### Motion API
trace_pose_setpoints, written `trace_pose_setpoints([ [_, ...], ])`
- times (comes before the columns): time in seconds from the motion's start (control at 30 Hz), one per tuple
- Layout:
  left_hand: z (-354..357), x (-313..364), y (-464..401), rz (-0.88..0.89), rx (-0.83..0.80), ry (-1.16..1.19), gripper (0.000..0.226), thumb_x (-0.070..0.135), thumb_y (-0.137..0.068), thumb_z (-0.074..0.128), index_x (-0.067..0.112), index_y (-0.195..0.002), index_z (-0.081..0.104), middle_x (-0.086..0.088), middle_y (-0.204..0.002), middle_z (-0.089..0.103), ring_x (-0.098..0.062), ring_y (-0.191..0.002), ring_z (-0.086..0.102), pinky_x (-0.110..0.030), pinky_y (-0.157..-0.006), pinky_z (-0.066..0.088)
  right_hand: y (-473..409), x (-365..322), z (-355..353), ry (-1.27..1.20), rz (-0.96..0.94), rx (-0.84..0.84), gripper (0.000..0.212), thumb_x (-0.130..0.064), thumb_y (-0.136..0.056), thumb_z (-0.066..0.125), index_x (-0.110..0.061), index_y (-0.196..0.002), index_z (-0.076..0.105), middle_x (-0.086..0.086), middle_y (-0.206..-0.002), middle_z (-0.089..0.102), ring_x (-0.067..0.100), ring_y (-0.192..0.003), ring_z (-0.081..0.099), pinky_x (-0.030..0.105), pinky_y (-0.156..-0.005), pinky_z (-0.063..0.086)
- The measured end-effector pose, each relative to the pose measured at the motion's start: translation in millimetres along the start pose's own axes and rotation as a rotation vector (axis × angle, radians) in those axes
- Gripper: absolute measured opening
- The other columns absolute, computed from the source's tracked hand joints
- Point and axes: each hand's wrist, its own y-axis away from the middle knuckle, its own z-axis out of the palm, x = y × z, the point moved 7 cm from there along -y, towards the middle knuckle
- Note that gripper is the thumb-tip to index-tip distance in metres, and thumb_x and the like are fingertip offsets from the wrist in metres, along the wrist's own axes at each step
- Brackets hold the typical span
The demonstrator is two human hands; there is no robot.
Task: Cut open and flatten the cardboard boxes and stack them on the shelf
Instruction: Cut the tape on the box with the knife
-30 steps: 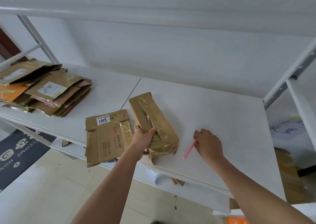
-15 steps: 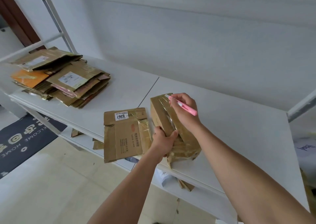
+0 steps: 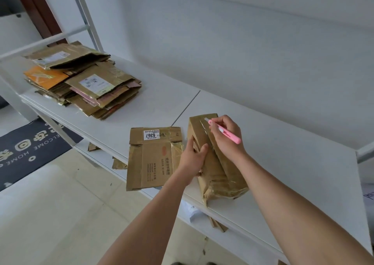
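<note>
Taped cardboard box, apparently closed, between both hands, contents hidden.

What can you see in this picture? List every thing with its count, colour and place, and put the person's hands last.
taped box: one, brown, shelf front, right of the flattened box
pink cutter: one, tip at the taped box's far end
flattened box: one, brown, labelled 6367, overhanging the shelf edge
stack of flattened boxes: one, brown with some orange, shelf's left end
shelf: one, white
doormat: one, dark, floor at left
left hand: grips the taped box's side
right hand: holds the pink cutter
</note>
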Motion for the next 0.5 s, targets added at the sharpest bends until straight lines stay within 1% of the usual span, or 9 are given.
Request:
trace_pose_setpoints([
  [0.03,0,-1,0,0.007,0.006,0.009,0.059,0.038,-0.098,0.055,0.043,-0.149,0.026,-0.004,-0.111,0.069,-0.020,-0.094,0.070,-0.048,-0.075,0.061,-3,-1,1,0.005,-0.009,0.003,0.009,-0.023,-0.097,0.060,-0.014,-0.096,0.060,-0.010,-0.093,0.068,0.007,-0.085,0.067,0.028,-0.071,0.059],
  [0.1,1,-2,1,0.022,0.014,0.010,0.059,0.039,-0.097,0.056,0.044,-0.149,0.027,-0.005,-0.111,0.069,-0.021,-0.096,0.070,-0.048,-0.077,0.061,-7,-5,4,-0.009,-0.028,0.004,0.007,-0.023,-0.098,0.060,-0.016,-0.096,0.059,-0.016,-0.094,0.066,0.004,-0.086,0.067,0.022,-0.070,0.058],
  [0.17,1,-3,-1,0.034,0.025,-0.004,0.060,0.041,-0.097,0.056,0.043,-0.150,0.027,-0.007,-0.119,0.066,-0.024,-0.104,0.067,-0.048,-0.083,0.059,-9,-7,10,-0.020,-0.048,-0.013,0.005,-0.022,-0.098,0.060,-0.017,-0.097,0.059,-0.020,-0.096,0.065,0.001,-0.088,0.066,0.018,-0.069,0.056],
  [0.2,1,-4,-1,0.038,0.027,-0.010,0.061,0.041,-0.097,0.055,0.044,-0.150,0.026,-0.007,-0.123,0.065,-0.025,-0.107,0.066,-0.048,-0.086,0.058,-9,-7,12,-0.009,-0.062,-0.023,0.006,-0.021,-0.098,0.060,-0.016,-0.097,0.060,-0.020,-0.096,0.065,0.001,-0.089,0.066,0.018,-0.070,0.056],
  [0.37,0,-6,0,0.071,0.039,-0.012,0.052,0.044,-0.097,0.053,0.054,-0.143,0.031,0.003,-0.116,0.067,-0.022,-0.104,0.067,-0.049,-0.088,0.057,-11,-7,17,0.051,-0.113,-0.055,0.010,-0.018,-0.098,0.060,-0.008,-0.099,0.061,-0.009,-0.097,0.067,0.004,-0.089,0.065,0.023,-0.073,0.056],
  [0.5,-1,-7,-1,0.087,0.047,-0.038,0.051,0.046,-0.098,0.051,0.055,-0.143,0.029,0.001,-0.121,0.066,-0.025,-0.106,0.066,-0.050,-0.092,0.054,-11,-8,20,0.091,-0.121,-0.056,0.011,-0.017,-0.098,0.058,-0.006,-0.096,0.059,-0.003,-0.091,0.065,0.007,-0.083,0.064,0.024,-0.069,0.054],
])
